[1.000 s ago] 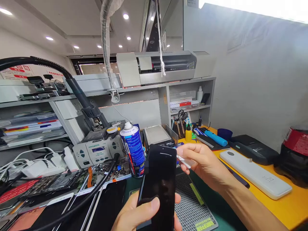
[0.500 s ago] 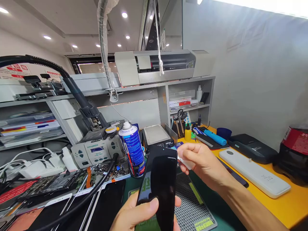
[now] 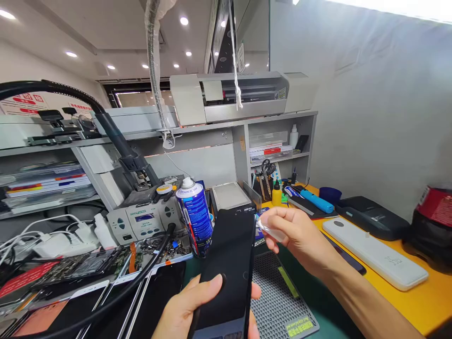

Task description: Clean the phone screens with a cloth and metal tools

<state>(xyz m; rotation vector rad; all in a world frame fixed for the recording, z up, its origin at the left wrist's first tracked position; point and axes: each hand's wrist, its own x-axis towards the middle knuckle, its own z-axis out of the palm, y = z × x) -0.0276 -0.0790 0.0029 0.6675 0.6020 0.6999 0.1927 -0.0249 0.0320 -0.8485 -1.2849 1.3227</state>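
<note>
My left hand (image 3: 197, 306) is wrapped round a black smartphone (image 3: 233, 254), thumb flat on the dark screen and fingertips at its right edge. The phone stands tilted, top end away from me. At its upper right edge, my right hand (image 3: 293, 235) pinches a small white, partly see-through piece (image 3: 271, 231), like a wipe or a bit of film; its exact kind is unclear. Beneath the phone lies a grey perforated mat (image 3: 282, 296), partly hidden. A blue spray can (image 3: 194, 216) stands just behind the phone on the left.
A soldering station (image 3: 141, 221), a tray of small parts (image 3: 158, 254) and several phone screens (image 3: 155, 292) fill the left side. On the right lie a white power bank (image 3: 374, 254), a black case (image 3: 370, 216) and a dark bottle with a red label (image 3: 434, 221). A black cable (image 3: 120, 301) crosses the left.
The phone has tipped and dropped slightly, and the reflections on its screen have changed. My right hand stays at its upper right edge, the white piece still pinched. The view shifted a little.
</note>
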